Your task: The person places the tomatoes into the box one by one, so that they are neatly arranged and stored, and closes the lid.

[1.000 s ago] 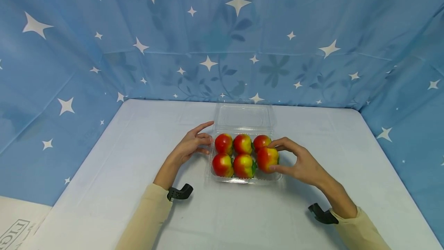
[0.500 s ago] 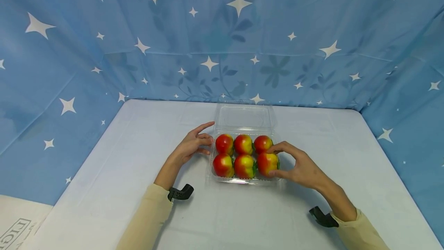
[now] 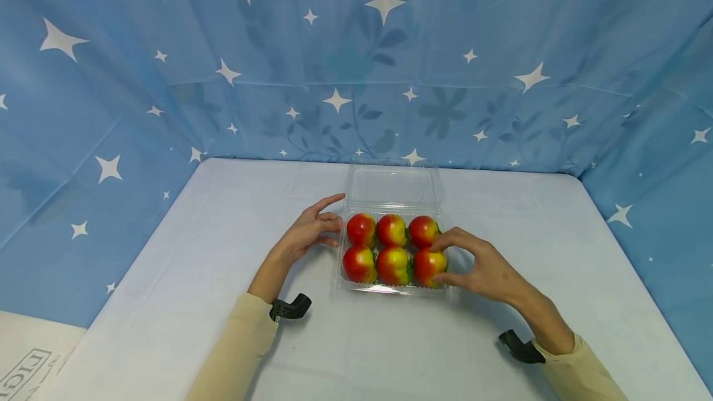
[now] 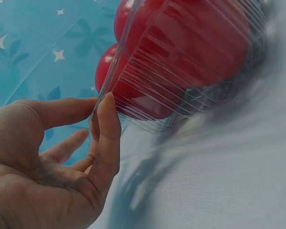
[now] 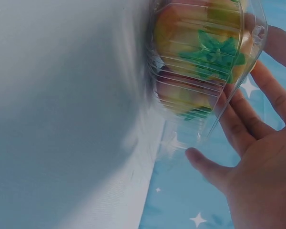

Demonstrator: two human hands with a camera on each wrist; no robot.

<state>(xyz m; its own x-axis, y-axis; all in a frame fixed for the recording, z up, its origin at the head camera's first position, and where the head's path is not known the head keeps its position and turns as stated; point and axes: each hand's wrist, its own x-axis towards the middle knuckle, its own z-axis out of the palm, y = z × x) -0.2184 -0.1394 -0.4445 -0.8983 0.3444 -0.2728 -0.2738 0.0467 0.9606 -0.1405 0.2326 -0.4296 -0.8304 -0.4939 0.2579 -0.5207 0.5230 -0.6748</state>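
Observation:
In the head view a clear plastic clamshell box holds several glossy red-and-yellow fruits in two rows. Its lid lies folded back behind it. My left hand is at the box's left side; the left wrist view shows its fingertips pinching the rim. At the front right corner, my right hand has thumb and index finger around the front right fruit, which sits down in the box. Through the ribbed wall in the right wrist view, a green leafy cap shows on a fruit.
The box stands mid-table on a white cloth. A blue curtain with white stars hangs behind and at both sides. A printed cardboard box is at the lower left. Each wrist carries a black mount.
My right hand has lowered the front right fruit into the box and slightly toward me, uncovering more of the fruit behind it. The left hand has stayed at the rim.

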